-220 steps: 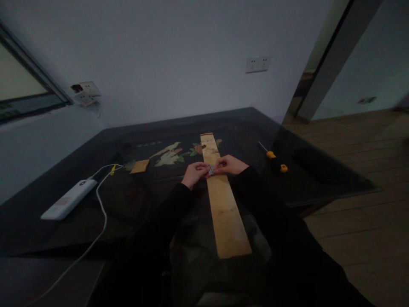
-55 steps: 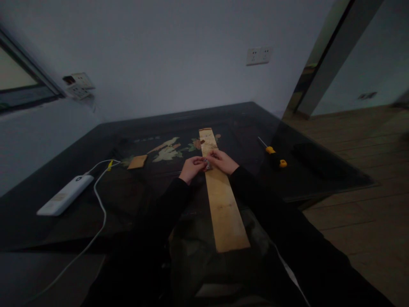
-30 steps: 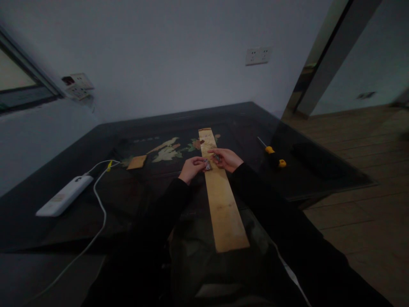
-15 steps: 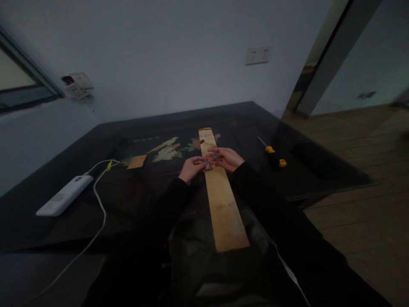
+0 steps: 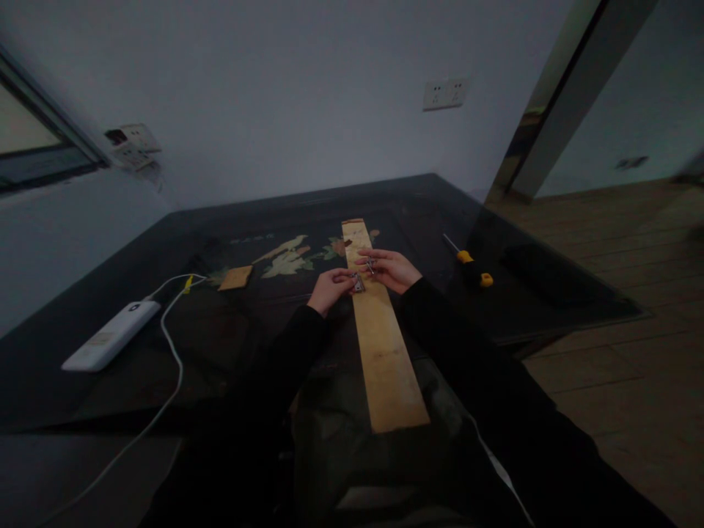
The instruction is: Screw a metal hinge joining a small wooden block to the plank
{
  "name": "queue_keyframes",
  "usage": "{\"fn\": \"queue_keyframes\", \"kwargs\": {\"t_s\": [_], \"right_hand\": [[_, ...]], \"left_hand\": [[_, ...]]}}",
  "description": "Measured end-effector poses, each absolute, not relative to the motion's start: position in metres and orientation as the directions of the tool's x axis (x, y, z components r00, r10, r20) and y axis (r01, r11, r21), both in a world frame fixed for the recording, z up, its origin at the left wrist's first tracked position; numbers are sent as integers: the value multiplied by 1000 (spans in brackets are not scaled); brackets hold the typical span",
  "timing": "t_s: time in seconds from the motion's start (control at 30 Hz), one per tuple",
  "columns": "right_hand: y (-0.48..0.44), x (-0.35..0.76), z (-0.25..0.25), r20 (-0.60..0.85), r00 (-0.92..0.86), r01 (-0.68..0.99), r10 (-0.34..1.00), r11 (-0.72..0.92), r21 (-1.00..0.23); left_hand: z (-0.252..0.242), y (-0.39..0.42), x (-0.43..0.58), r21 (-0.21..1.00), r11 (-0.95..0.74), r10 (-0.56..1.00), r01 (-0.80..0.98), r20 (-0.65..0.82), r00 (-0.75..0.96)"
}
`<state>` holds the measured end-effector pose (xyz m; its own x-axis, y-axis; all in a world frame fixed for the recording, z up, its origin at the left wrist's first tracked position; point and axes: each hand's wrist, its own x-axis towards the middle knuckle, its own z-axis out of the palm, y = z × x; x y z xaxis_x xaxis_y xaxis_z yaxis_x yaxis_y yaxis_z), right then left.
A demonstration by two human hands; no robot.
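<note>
A long pale wooden board (image 5: 385,352) lies lengthwise in front of me, its near end jutting over the table's front edge. My left hand (image 5: 330,290) pinches a small metal plate with holes (image 5: 358,283) against the board's upper surface. Just beyond it, over the board's right side, my right hand (image 5: 391,270) holds small thin metal pieces (image 5: 370,266) in its fingers. They look like screws, but are too small to be sure. Right of my hands, a screwdriver (image 5: 474,270) with a yellow and black handle rests on the table.
The dark table (image 5: 275,323) has a flower-and-bird picture (image 5: 289,260) on its top. On the left are a small wooden block (image 5: 236,278) and a white power bank (image 5: 113,337). Its white cable (image 5: 174,352) runs over the front edge. A wall stands behind.
My right hand's fingers have shifted slightly up and away from the plate, and the thin metal pieces have turned in them. My left hand and the board stay in place.
</note>
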<state>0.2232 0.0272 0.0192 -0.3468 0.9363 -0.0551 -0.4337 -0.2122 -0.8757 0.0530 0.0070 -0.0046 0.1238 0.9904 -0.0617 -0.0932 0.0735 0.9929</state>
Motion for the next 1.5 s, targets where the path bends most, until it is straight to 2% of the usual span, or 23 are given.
{"fn": "queue_keyframes", "kwargs": {"t_s": [0.47, 0.93, 1.2, 1.5], "right_hand": [[28, 223, 19, -50, -337, -436, 940, -203, -877], [33, 224, 14, 55, -223, -407, 973, -42, -913], [33, 219, 7, -26, -329, -267, 944, -119, -956], [32, 216, 7, -2, -343, -131, 939, -50, -990]], "left_hand": [[-7, 10, 52, 995, 70, 990, -71, -61, 127], [-7, 9, 52, 997, 55, 989, -61, -46, 140], [-7, 9, 51, 996, 56, 988, -69, -45, 146], [-6, 10, 51, 998, 23, 993, 56, -29, 115]]}}
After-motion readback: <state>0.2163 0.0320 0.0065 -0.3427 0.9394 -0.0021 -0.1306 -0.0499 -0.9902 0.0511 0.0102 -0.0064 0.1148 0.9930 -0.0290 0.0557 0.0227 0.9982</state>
